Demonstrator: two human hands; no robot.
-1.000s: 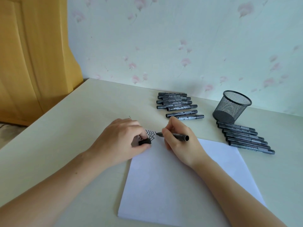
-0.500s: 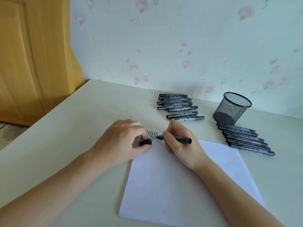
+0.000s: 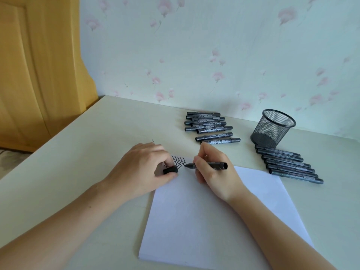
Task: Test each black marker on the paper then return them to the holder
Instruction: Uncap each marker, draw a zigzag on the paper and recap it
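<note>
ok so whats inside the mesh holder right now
No markers show inside the mesh holder; through the mesh only its dark base is visible. The near wall covers part of the bottom, so that part cannot be checked.

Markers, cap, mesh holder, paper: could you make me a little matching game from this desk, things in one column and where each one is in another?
Things:
1. cap
2. uncapped marker
3. mesh holder
4. paper

Places:
A. flat on the desk under both hands
B. in the right hand, tip at the zigzag marks
C. pinched in the left hand
D. upright between two rows of markers, no marker visible in it

Pairs: 1-C, 2-B, 3-D, 4-A
</note>
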